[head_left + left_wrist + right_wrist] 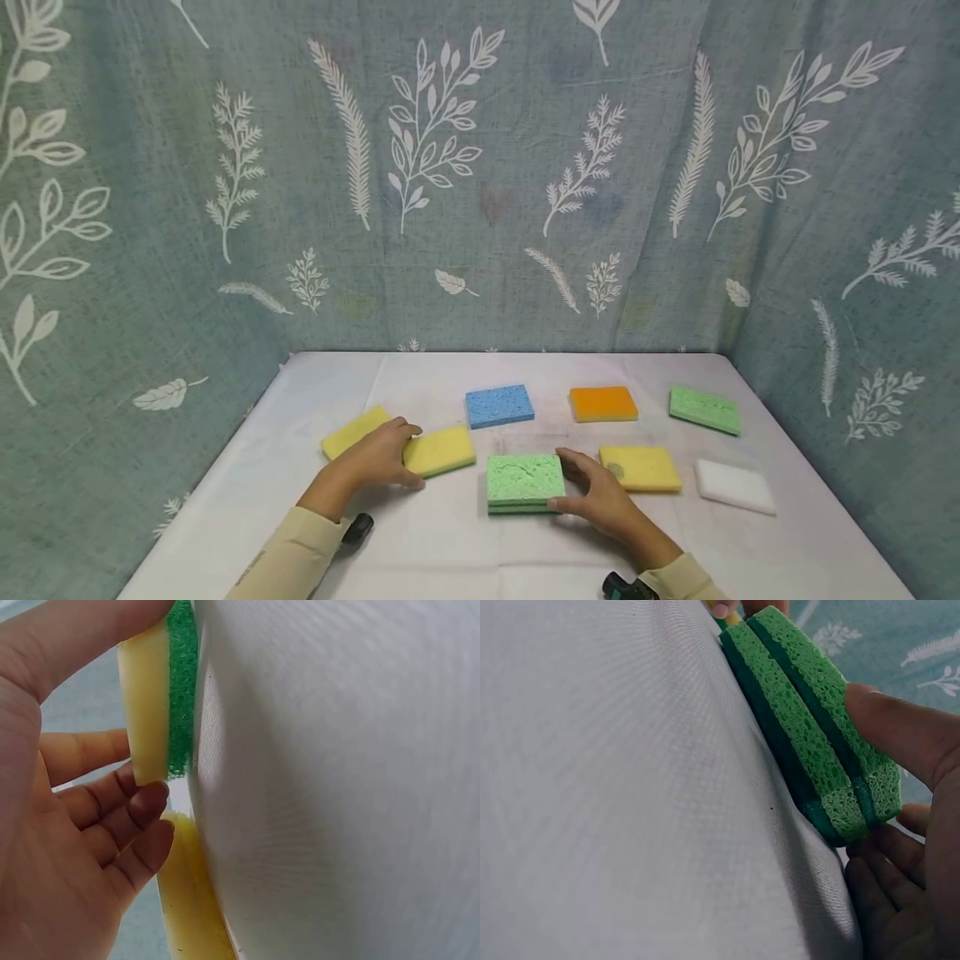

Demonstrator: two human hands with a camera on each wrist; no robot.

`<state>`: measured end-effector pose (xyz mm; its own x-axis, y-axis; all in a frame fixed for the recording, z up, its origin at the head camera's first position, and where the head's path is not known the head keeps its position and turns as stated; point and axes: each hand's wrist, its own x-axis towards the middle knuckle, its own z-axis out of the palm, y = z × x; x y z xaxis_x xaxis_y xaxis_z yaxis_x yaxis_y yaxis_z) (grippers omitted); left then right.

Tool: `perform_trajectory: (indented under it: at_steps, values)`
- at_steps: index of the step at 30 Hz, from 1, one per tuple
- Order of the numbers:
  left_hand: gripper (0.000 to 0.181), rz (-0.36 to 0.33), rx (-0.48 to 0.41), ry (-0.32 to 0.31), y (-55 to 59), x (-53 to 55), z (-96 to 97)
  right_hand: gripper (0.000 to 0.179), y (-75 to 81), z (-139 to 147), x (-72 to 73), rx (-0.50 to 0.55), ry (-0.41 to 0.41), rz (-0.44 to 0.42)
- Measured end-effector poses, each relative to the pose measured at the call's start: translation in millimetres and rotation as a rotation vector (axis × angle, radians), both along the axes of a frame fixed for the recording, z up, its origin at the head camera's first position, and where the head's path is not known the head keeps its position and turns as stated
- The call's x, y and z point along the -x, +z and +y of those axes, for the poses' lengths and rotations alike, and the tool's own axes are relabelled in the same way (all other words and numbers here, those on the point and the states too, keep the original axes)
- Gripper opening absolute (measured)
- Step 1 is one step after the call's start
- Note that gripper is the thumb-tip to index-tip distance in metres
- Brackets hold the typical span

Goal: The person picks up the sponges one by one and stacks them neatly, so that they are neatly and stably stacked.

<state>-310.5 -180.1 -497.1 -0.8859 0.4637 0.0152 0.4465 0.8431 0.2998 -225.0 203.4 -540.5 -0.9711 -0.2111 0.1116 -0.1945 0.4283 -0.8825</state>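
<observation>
Left hand: thumb and fingers pinch a yellow, green-backed rectangular sponge on white cloth. Right hand: thumb and fingers pinch two stacked rectangular green sponges.

Left hand: palm in view, thumb and fingers gripping the two-layer sponge.
Two-layer sponge: pale yellow over coarse green, green face toward the white tabletop, along its visible edge.
Yellow sponge: farther down that same edge, near the curled fingertips; whether they touch it, unclear.
Backdrop: pale blue-green, past the edge.
</observation>
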Motion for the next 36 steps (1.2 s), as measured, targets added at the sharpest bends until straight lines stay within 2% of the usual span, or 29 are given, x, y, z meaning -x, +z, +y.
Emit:
perform_trajectory:
  at_steps: [8, 16, 24, 28, 36]
  values:
    - [0.082, 0.030, -0.060, -0.045, -0.1, -1.9, -2.9, 0.092, -1.4, -1, -0.2, -0.015, 0.011, 0.015]
    - [0.078, 0.030, -0.092, -0.073, 6.3, -2.9, 1.7, 0.091, -0.9, -1, -1.9, -0.018, 0.020, 0.035]
    - [0.072, 0.036, -0.141, -0.106, 21.8, -3.3, 9.3, 0.089, 1.4, 1, -1.8, -0.026, 0.016, 0.043]
    - [0.069, 0.048, -0.166, -0.092, 27.3, -3.3, 8.8, 0.089, -0.1, 1, -2.9, -0.034, 0.016, 0.046]
    - [0.068, 0.048, -0.202, -0.123, 34.8, -8.1, 20.4, 0.088, 1.2, 1, -1.5, -0.031, 0.013, 0.051]
